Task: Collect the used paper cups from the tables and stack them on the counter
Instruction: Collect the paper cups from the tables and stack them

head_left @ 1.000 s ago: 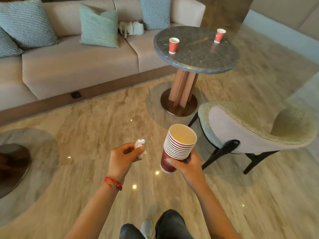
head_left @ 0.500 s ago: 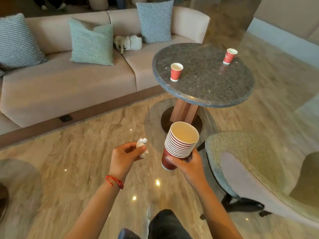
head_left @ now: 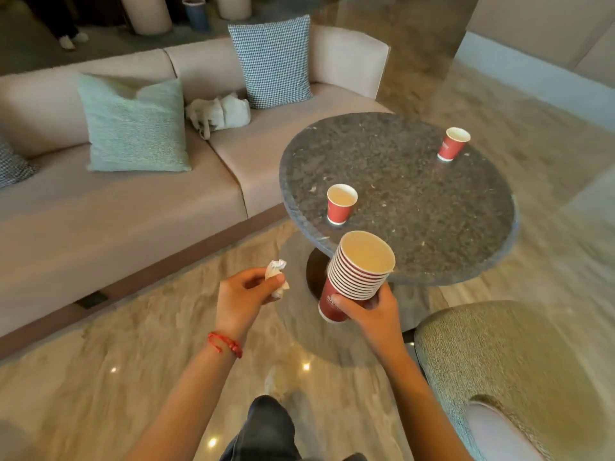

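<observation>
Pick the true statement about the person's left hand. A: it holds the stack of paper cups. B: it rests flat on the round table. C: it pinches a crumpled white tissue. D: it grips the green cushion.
C: the left hand pinches a crumpled white tissue between thumb and fingers, while the right hand holds the stack of paper cups.

We held both forearms out ahead of us, bare to the elbow. Our left hand (head_left: 241, 296) had a red thread bracelet (head_left: 225, 344) at the wrist, and its thumb and fingers curled in a pinching grip round a crumpled tissue (head_left: 277, 276). Our right hand (head_left: 372, 311) was turned inward, fingers wrapped round the base of a tilted stack of cups (head_left: 356, 272).
</observation>
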Motion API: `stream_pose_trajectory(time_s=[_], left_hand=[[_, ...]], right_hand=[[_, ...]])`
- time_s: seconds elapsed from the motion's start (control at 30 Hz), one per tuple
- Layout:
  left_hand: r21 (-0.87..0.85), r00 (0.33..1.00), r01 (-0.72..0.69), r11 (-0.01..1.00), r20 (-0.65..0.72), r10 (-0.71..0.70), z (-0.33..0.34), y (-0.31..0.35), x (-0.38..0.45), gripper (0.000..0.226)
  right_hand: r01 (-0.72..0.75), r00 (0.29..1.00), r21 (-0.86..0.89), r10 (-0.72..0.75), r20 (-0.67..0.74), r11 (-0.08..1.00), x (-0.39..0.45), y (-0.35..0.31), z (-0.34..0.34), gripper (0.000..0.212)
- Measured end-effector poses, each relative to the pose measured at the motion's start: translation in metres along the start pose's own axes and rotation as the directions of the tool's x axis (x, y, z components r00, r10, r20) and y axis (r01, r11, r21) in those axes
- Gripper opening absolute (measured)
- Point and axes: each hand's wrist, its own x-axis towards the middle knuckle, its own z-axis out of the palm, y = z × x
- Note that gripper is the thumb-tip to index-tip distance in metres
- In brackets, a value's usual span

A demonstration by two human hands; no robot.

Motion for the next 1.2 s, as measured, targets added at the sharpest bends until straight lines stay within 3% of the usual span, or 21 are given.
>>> stream_pose_trajectory(time_s=[0.1,0.23,0.5,0.9,1.2], left_hand=[[0.012,0.999,0.018,1.0,0.046,-0.019,0.01,0.024,0.057,0.004],[0.053,0.992,0.024,0.998,0.122,-0.03,0.025,0.046,0.121,0.006],[0.076,0.979,0.042,0.996,0.194,-0.056,0.058,0.057,0.193,0.005],[0.125,0.978,0.128,0.984,0.151,-0.147,0.092,0.044,0.238,0.014],[0.174,0.978,0.189,0.966,0.058,-0.202,0.093,0.029,0.236,0.015]], right_hand=[[0.009,0.998,0.017,-0.009,-0.056,1.0,0.045,-0.015,0.014,0.074],[0.031,0.992,0.026,-0.027,-0.127,0.999,0.1,-0.029,0.025,0.064],[0.045,0.964,0.014,-0.039,-0.263,0.999,0.186,-0.037,0.025,0.066],[0.012,0.982,-0.089,-0.029,-0.189,0.996,0.26,-0.018,0.014,0.061],[-0.068,0.993,-0.112,0.057,-0.099,0.991,0.263,0.016,0.017,0.076]])
